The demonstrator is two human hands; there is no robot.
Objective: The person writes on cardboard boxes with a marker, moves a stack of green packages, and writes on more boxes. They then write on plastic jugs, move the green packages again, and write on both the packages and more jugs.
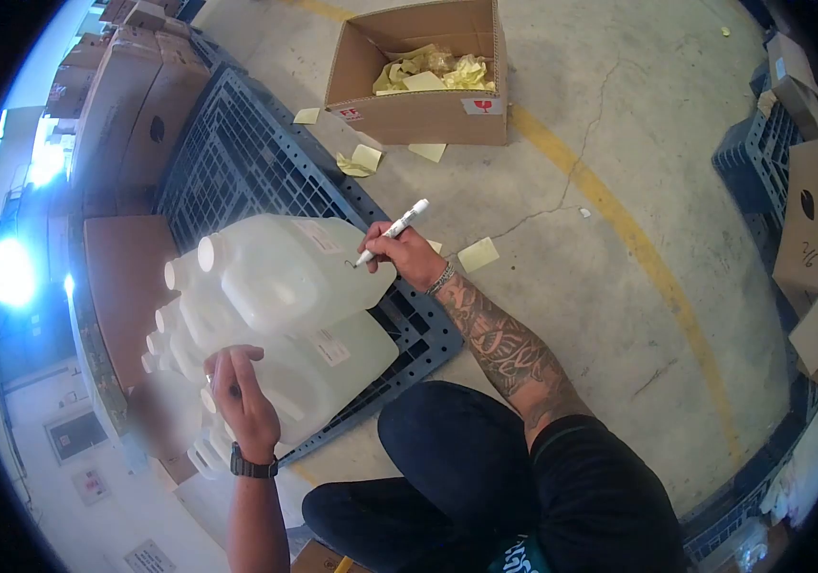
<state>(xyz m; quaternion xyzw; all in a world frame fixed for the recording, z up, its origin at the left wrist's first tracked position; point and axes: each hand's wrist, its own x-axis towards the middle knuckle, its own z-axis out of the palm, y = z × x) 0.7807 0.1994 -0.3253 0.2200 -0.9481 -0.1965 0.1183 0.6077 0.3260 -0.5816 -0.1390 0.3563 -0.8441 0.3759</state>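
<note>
My right hand [405, 254] grips a white marker [394, 232], its tip at a translucent plastic jug [285, 272] near a short dark mark. This jug has a white cap and a small label. Below it is a second labelled jug [332, 368], and more capped jugs are grouped to the left. My left hand [244, 401] is raised in front of the jugs with its fingers curled together; a small dark spot shows there, and what it holds, if anything, is unclear.
The jugs stand on a dark plastic pallet [265, 153]. An open cardboard box [418, 119] with yellow paper sits on the floor beyond, with loose yellow sheets [478, 254] nearby. Stacked cartons [122, 115] are at left; other boxes [815, 215] are at right.
</note>
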